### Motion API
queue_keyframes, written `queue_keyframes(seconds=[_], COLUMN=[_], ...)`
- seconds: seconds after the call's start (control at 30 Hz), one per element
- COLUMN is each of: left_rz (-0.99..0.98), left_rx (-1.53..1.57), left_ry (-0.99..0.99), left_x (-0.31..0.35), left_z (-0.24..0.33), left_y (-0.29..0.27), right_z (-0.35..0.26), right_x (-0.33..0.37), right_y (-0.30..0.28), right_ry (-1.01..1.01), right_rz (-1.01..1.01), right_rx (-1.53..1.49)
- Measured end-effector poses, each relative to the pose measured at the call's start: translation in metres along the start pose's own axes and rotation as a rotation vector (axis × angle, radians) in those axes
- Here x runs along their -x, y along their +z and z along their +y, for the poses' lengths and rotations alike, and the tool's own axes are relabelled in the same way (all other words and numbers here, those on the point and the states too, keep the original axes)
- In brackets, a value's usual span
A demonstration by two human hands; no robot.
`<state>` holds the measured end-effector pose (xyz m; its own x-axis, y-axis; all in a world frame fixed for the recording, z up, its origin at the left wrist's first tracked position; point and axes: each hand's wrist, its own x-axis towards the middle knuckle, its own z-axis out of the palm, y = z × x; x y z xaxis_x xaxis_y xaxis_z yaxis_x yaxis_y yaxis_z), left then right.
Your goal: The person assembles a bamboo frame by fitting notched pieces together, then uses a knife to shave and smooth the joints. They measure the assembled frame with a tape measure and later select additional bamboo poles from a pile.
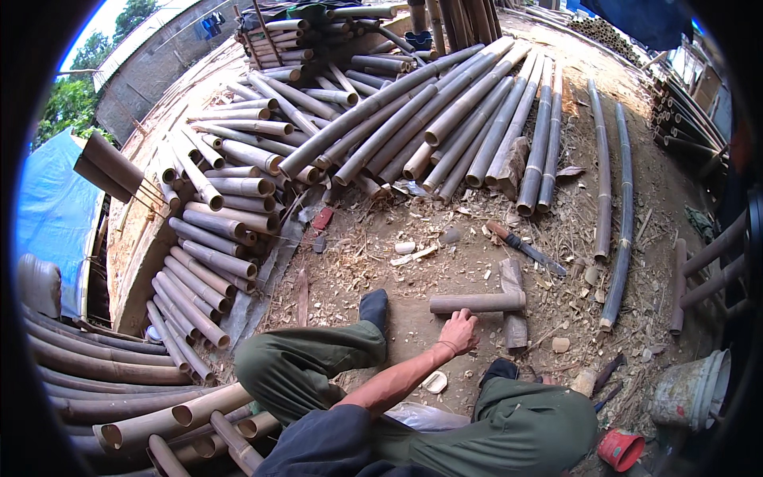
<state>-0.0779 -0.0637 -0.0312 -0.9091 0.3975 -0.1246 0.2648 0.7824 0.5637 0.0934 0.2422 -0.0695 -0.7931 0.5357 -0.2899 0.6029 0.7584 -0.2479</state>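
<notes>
My left hand reaches forward over the ground, its fingers curled and closed. Its fingertips are at the near edge of a short bamboo piece; I cannot tell whether they touch it. What the fingers hold, if anything, is hidden. The bamboo lies crosswise, its right end on a dark wooden block. Beyond them, a large knife with a brown handle rests on the chips. My right hand does not show. By my right leg lie a pale wooden piece and a dark tool.
Cut bamboo lengths are stacked at left, with long poles spread ahead. Two thin poles lie at right. A dirty white bucket and a red container stand at lower right. Wood chips litter the dirt.
</notes>
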Motion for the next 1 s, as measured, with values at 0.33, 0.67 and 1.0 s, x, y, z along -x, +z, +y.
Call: queue_keyframes(seconds=[0.33,0.67,1.0], left_rz=[0.151,-0.271,0.06], left_rx=[-0.39,-0.298,-0.285], left_ry=[-0.173,0.042,-0.065], left_x=[0.01,-0.076,-0.137], left_z=[-0.072,-0.062,-0.146], left_y=[-0.027,-0.006,-0.119], right_z=[-0.088,-0.156,-0.123], right_x=[0.093,0.093,0.002], right_y=[-0.114,-0.204,-0.171], right_ry=[-0.065,-0.848,-1.0], right_rz=[-0.113,0.191,-0.082], right_rx=[-1.462,-1.07,-0.829])
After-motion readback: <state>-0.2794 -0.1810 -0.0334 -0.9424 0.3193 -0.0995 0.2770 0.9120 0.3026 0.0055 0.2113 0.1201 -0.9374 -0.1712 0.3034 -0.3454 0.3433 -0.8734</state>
